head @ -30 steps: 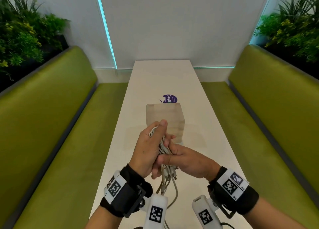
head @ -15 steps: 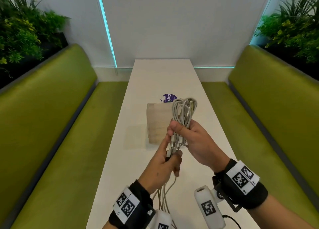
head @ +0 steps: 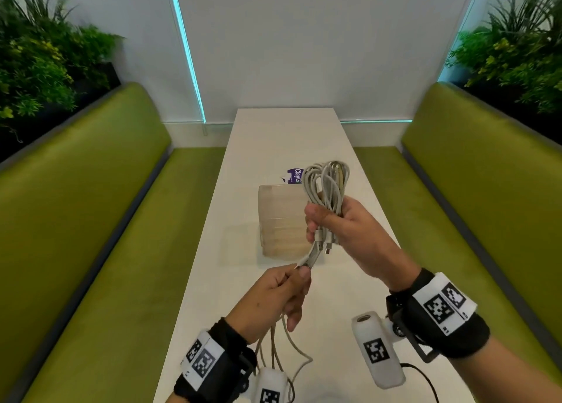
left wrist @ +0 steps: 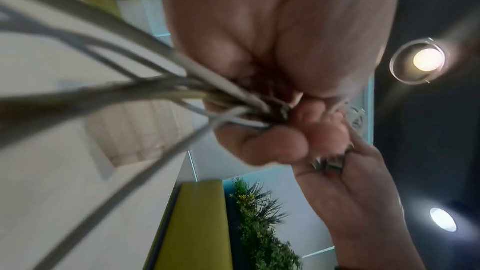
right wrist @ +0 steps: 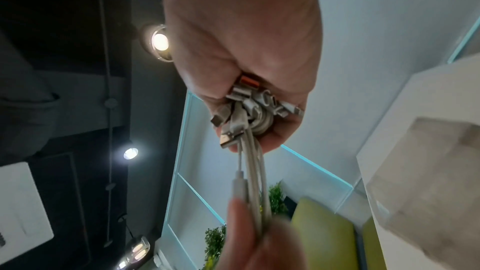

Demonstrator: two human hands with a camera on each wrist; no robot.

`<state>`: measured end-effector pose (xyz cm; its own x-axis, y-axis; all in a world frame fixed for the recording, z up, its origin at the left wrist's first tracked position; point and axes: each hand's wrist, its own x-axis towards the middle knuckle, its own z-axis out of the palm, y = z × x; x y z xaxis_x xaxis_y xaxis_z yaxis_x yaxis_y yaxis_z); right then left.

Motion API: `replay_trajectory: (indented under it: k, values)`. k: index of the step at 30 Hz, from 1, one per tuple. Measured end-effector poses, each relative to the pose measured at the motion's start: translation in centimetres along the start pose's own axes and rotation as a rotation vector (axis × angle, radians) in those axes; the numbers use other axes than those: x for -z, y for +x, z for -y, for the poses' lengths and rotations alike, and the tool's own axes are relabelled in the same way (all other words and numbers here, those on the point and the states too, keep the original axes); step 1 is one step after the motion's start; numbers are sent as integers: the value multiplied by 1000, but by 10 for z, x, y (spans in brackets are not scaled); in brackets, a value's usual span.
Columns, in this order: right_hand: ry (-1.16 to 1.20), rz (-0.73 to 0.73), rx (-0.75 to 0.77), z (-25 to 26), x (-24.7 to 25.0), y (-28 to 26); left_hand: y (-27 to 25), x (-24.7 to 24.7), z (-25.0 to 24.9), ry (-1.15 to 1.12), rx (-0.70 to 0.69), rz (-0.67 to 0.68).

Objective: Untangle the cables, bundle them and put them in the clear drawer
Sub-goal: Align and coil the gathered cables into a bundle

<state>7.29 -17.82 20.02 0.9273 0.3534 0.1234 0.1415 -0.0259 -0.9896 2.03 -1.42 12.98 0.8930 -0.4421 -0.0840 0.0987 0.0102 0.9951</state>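
Note:
My right hand (head: 327, 220) grips a looped bundle of white cables (head: 327, 184) upright above the table, loops sticking up past the fist. Several plugs (right wrist: 249, 106) poke out below the fist in the right wrist view. Lower down, my left hand (head: 296, 276) pinches the strands (head: 313, 255) that run out of the bundle. Loose cable tails (head: 289, 342) hang from it toward the table edge. In the left wrist view the cable strands (left wrist: 130, 81) fan out from the pinch. The clear drawer unit (head: 281, 220) stands on the table behind both hands.
The long white table (head: 286, 135) runs between two green benches (head: 91, 220) (head: 474, 190). A purple sticker (head: 294, 175) lies behind the drawer unit. Plants stand behind each bench back. A black lead (head: 422, 375) trails from the right wrist camera.
My right hand lifted the coiled bundle up and to the right. My left hand slid down along the strands toward me and now pinches them lower.

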Motion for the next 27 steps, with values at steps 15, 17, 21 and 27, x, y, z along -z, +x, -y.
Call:
replay_trajectory:
  k: [15,17,21,27]
  values:
    - [-854,366,6,40,25,6,5,26,-10,-486,199,245]
    - [-883,408,-4,40,26,6,5,27,-11,-493,216,273]
    - [-1032,643,-46,36,22,3,6,29,-14,-437,250,335]
    - [-1432,818,36,26,-1,-2,7,20,-22,-190,252,356]
